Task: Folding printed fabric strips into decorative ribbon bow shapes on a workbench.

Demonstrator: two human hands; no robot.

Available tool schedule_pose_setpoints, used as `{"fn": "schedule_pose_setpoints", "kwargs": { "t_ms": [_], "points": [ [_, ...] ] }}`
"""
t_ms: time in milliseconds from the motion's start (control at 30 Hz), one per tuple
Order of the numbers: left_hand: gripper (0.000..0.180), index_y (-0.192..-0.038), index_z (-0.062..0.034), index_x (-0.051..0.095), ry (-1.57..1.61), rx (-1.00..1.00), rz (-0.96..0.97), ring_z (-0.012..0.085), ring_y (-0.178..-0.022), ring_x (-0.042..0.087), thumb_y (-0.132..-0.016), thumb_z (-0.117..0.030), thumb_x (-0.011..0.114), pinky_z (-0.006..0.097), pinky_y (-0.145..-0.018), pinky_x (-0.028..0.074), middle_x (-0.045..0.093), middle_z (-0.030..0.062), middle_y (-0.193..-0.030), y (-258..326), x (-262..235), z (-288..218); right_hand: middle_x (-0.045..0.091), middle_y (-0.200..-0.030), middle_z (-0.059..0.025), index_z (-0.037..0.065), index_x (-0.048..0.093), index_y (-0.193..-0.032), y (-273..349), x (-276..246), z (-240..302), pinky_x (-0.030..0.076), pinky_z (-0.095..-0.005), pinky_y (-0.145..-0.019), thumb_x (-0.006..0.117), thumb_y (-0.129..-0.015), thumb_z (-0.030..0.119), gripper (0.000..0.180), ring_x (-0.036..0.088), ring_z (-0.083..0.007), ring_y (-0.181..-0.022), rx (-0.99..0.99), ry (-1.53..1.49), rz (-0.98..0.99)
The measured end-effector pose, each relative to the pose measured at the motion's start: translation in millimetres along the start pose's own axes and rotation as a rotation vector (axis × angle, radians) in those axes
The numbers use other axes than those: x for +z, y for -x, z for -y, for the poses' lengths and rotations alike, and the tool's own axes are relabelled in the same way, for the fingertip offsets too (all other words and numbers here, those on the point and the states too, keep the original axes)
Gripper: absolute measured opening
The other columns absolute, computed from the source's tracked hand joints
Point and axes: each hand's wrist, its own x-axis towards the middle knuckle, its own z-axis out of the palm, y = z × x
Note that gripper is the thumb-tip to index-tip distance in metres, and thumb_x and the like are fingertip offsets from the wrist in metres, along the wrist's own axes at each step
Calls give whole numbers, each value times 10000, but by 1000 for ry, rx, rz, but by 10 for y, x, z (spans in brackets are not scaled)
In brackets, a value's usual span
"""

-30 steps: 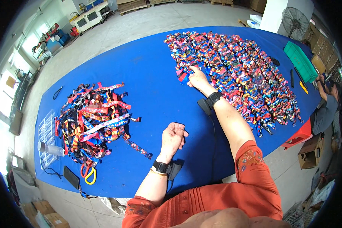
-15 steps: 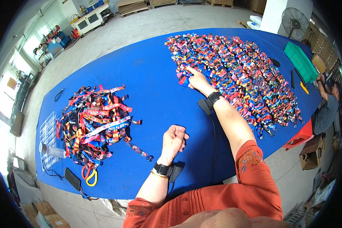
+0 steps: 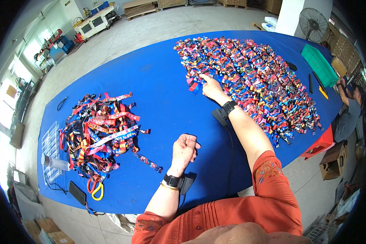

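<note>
My right hand (image 3: 212, 88) reaches forward to the near-left edge of a wide spread of small folded printed ribbon straps (image 3: 248, 77). Its index finger is stretched out over the straps, and whether the tip touches them I cannot tell. No held thing shows in this hand. My left hand (image 3: 184, 149) rests loosely curled on the blue cloth (image 3: 158, 89), with nothing visible in its fingers. To its left lies a tangled heap of long printed ribbon straps (image 3: 105, 130) in red, black, yellow and blue. One loose strap end trails from the heap toward my left wrist.
Scissors with red and yellow handles (image 3: 97, 190), a dark phone-like slab (image 3: 77, 192), a clear bottle (image 3: 56, 162) and a white wire rack (image 3: 51, 140) lie left. A green crate (image 3: 319, 65) and yellow cutter (image 3: 323, 93) are at right, near another person (image 3: 347, 118).
The whole view has shifted slightly. Both hands keep nearly the same pose and place, with the right index finger still over the straps.
</note>
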Motion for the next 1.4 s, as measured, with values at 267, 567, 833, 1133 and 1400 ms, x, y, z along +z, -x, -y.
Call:
{"fn": "schedule_pose_setpoints", "kwargs": {
  "t_ms": [267,567,833,1133,1400],
  "points": [
    [122,-979,10,544,-1,-2,-1,57,-430,472,-991,-96,486,208,-351,387,647,88,-754,-1,3,-8,685,-1010,-195,91,678,-1082,-103,102,-207,505,-455,-863,574,-868,62,239,641,-352,-997,-232,227,-201],
    [116,-977,7,544,2,-11,4,57,-432,479,-992,-93,486,207,-352,383,649,91,-756,-4,6,-13,637,-954,-180,111,602,-985,20,-25,-51,503,-487,-759,592,-842,71,148,628,-386,-904,-204,371,-197],
    [117,-976,9,546,-2,-10,1,59,-431,477,-991,-84,477,210,-356,387,644,91,-752,12,20,-31,640,-1017,-198,147,639,-1089,94,-78,43,517,-487,-802,587,-843,94,256,639,-388,-956,-166,461,-137],
    [131,-971,10,545,-4,-15,-5,60,-435,480,-994,-108,493,214,-353,388,647,88,-755,6,12,-43,639,-1047,-223,131,637,-1091,67,-83,15,520,-496,-798,562,-862,120,241,651,-406,-939,-154,508,-127],
    [138,-968,8,547,-5,-5,-3,60,-439,479,-992,-120,501,213,-356,387,647,86,-752,3,-2,-11,627,-980,-224,133,613,-1060,55,-86,61,513,-514,-734,515,-902,129,186,647,-414,-865,-208,458,-207]
  ]
}}
